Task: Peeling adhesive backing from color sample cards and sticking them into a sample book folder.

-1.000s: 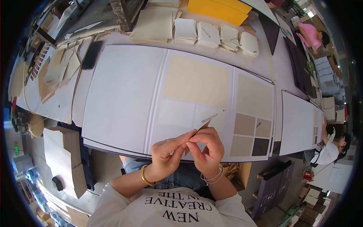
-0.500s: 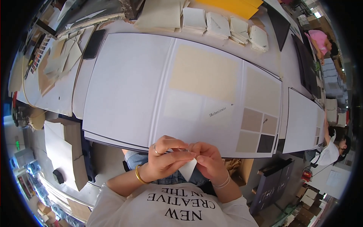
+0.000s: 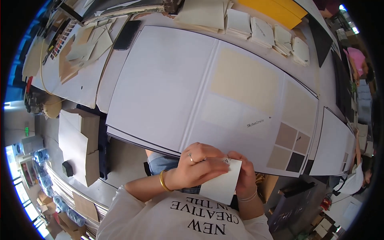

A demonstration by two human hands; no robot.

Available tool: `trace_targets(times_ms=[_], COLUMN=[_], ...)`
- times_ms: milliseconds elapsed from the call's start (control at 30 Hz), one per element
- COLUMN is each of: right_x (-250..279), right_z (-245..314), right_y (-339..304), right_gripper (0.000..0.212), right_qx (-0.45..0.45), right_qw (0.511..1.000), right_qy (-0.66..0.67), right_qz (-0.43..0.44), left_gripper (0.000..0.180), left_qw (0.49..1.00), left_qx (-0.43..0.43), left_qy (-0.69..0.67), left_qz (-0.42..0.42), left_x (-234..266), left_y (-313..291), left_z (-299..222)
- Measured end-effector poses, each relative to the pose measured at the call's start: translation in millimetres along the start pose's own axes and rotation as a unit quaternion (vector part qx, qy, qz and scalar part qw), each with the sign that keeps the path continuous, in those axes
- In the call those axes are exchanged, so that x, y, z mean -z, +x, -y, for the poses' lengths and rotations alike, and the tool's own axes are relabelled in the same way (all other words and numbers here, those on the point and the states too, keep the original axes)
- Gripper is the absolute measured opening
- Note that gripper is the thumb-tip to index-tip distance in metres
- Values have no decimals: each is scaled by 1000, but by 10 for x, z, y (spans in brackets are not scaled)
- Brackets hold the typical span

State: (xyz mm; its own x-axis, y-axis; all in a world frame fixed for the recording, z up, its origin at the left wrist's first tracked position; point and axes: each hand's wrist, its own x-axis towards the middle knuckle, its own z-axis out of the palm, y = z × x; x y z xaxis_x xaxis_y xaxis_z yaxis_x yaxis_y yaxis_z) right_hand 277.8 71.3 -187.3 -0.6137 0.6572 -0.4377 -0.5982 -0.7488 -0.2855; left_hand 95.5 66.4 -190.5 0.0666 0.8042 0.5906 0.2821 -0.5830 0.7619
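A pale cream square card [image 3: 222, 185] is held close to my body at the table's near edge. My left hand [image 3: 198, 166], with a ring and a gold bangle, pinches its upper left edge. My right hand [image 3: 245, 176], with thin bracelets at the wrist, grips its right side from behind. Just beyond both hands lies a large white folded sample board [image 3: 208, 92] with a big beige swatch [image 3: 245, 80], a faint pale swatch below it, and small brown, tan and dark squares [image 3: 289, 146] at the right.
Stacks of cream cards [image 3: 264, 34] and a yellow sheet [image 3: 276, 10] lie at the far edge. A dark phone [image 3: 127, 35] and loose paper scraps [image 3: 82, 46] sit far left. Cardboard pieces [image 3: 78, 146] stand below left. Another white board [image 3: 334, 148] lies right, people beyond it.
Both hands drew back from over the board to the near edge, and the card turned from edge-on to showing its pale face. The view shifted slightly.
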Motion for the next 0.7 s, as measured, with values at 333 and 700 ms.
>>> trace_targets(times_ms=[333, 700], right_x=[-34, 52], right_z=[-26, -96], right_y=[-47, 95], right_gripper=[19, 29], right_qx=[-45, 248], right_qw=[989, 876], right_qy=[61, -394], right_qz=[-127, 123], left_gripper=[20, 21], left_qw=[999, 970], left_qx=[46, 176], left_qy=[-22, -167], left_qz=[-2, -17], left_x=[22, 75], left_y=[-19, -268], left_z=[0, -97])
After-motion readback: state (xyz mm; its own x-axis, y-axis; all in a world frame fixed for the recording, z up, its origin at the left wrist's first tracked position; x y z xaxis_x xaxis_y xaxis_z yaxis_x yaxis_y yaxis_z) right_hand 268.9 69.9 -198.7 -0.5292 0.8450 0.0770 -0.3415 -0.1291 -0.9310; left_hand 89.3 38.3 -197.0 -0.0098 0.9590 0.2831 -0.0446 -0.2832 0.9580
